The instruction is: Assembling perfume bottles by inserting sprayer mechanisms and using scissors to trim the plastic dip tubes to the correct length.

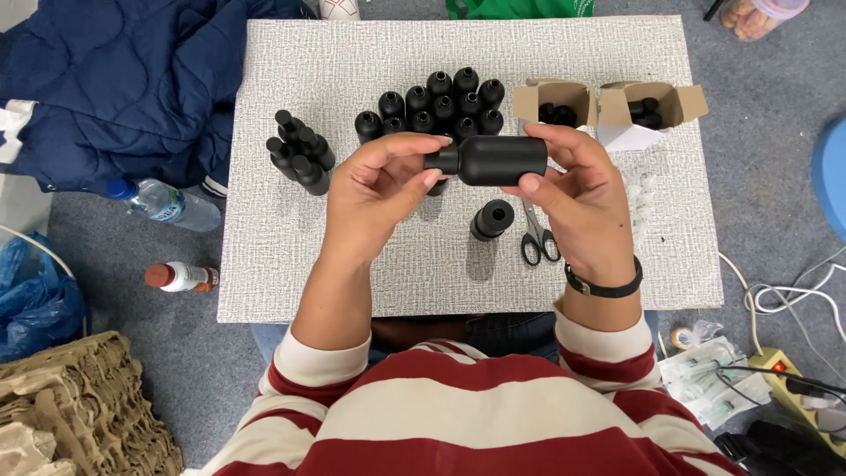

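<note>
on a grey textured tabletop (291, 264), right hand (582, 189) fingers grasp a matte black bottle (502, 159) by its body; left hand (379, 189) fingers pinch its neck. it looks light, rigid, smooth.

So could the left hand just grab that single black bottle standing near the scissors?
Probably yes. The lone bottle stands by itself on the board, just below the left hand, nothing between. But that hand is gripping the neck of the held bottle now.

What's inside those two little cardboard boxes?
Black bottles sit in both open cardboard boxes, like the black bottle held sideways. The flaps and walls hide how many.
</note>
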